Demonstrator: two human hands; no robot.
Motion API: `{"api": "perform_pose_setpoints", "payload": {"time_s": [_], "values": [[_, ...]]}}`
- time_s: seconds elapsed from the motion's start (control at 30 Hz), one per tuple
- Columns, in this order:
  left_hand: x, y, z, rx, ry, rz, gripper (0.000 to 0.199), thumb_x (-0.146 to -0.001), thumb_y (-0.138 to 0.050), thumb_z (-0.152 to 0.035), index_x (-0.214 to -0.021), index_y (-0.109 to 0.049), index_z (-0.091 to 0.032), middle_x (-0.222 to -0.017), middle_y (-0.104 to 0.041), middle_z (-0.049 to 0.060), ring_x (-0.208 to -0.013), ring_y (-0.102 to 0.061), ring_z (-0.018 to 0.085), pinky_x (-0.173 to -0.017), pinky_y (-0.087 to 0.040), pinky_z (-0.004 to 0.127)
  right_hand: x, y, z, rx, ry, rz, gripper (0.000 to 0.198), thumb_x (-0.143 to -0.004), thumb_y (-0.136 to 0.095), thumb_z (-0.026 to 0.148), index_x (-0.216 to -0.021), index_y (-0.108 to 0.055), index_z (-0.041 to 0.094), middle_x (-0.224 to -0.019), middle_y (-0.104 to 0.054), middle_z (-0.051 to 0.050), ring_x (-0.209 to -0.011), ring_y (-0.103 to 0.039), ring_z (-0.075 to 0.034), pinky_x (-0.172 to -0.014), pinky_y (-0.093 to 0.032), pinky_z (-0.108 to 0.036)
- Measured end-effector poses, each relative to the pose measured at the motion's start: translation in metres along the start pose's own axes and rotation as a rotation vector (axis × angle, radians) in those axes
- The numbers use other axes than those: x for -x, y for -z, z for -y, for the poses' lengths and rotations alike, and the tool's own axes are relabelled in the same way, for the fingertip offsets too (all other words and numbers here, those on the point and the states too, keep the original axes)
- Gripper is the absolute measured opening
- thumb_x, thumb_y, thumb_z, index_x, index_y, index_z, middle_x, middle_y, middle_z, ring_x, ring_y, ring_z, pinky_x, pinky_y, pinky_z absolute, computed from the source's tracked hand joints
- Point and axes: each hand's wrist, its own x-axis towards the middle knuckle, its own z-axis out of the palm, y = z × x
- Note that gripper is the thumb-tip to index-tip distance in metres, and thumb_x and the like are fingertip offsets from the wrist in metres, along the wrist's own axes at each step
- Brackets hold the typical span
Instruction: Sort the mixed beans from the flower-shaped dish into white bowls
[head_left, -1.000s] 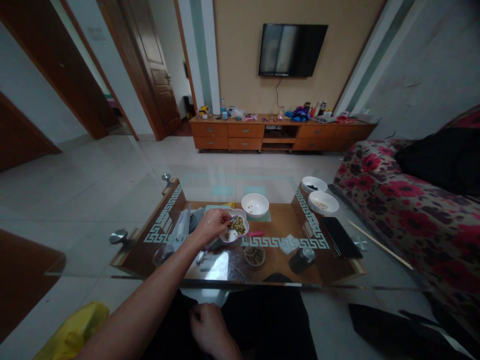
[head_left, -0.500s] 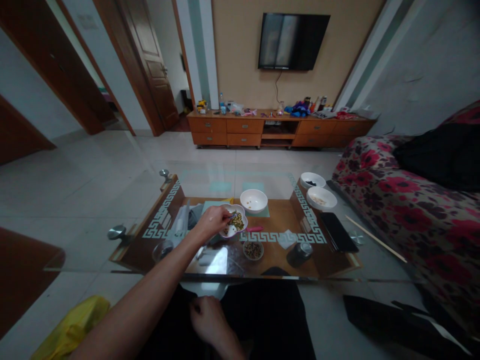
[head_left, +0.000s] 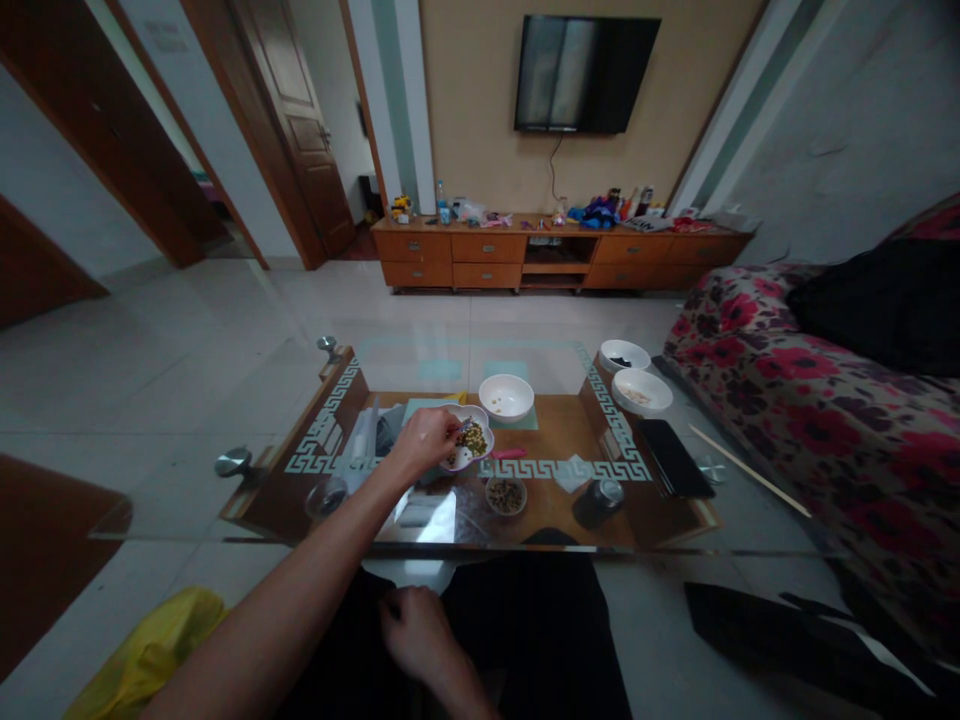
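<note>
My left hand (head_left: 424, 439) reaches out over the glass table (head_left: 225, 505) to a white flower-shaped dish (head_left: 454, 461) that holds yellow and dark beans. Its fingers are pinched on a small thin tool, with the tip at the dish's near-left edge; the tool is too small to name. My right hand (head_left: 416, 630) rests on my dark trousers at the table's near edge, fingers curled, nothing seen in it. A white bowl (head_left: 506, 397) stands just behind the dish. A small bowl of mixed beans (head_left: 506, 494) sits in front of the dish.
Two more white bowls (head_left: 625, 355) (head_left: 641, 392), a black phone (head_left: 673, 458) and a long thin stick (head_left: 750, 470) lie at the right. A dark cup (head_left: 600, 500) is near the front. A floral sofa (head_left: 787, 400) borders the right side; a yellow bag (head_left: 150, 650) lies low left.
The view has tipped slightly, so everything sits a little higher. My left hand stays at the dish, its fingers shifting only slightly. The right hand has not moved.
</note>
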Motion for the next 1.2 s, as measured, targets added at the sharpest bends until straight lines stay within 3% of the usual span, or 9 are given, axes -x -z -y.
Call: {"api": "perform_pose_setpoints", "payload": {"time_s": [0.2, 0.47, 1.2], "values": [[0.0003, -0.0022, -0.0032, -0.036, 0.043, 0.033, 0.024, -0.089, -0.057, -0.019, -0.082, -0.080, -0.021, -0.084, -0.073, 0.013, -0.081, -0.066, 0.027, -0.076, -0.039, 0.038, 0.0018, 0.0005, 0.0007, -0.004, 0.005, -0.022, 0.027, -0.105, -0.057, 0.022, -0.101, -0.083, 0.014, -0.103, -0.078, -0.017, -0.103, -0.077, -0.035, -0.074, -0.046, -0.034], [-0.0026, -0.0057, -0.0001, 0.008, 0.033, 0.014, 0.021, -0.086, -0.060, -0.015, -0.070, -0.072, -0.021, -0.077, -0.070, 0.010, -0.075, -0.060, 0.023, -0.072, -0.036, 0.036, 0.0007, 0.0007, -0.0010, -0.011, 0.027, -0.026, 0.026, -0.104, -0.057, 0.019, -0.099, -0.082, 0.015, -0.102, -0.078, -0.016, -0.102, -0.077, -0.032, -0.070, -0.042, -0.032], [-0.0031, -0.0054, 0.0015, 0.012, 0.000, 0.012, 0.019, -0.082, -0.061, -0.013, -0.070, -0.073, -0.020, -0.074, -0.071, 0.007, -0.070, -0.059, 0.019, -0.068, -0.035, 0.033, 0.0010, 0.0027, 0.0006, 0.002, 0.018, 0.001, 0.028, -0.106, -0.054, 0.019, -0.102, -0.082, 0.016, -0.105, -0.078, -0.016, -0.105, -0.077, -0.033, -0.074, -0.046, -0.032]]}}
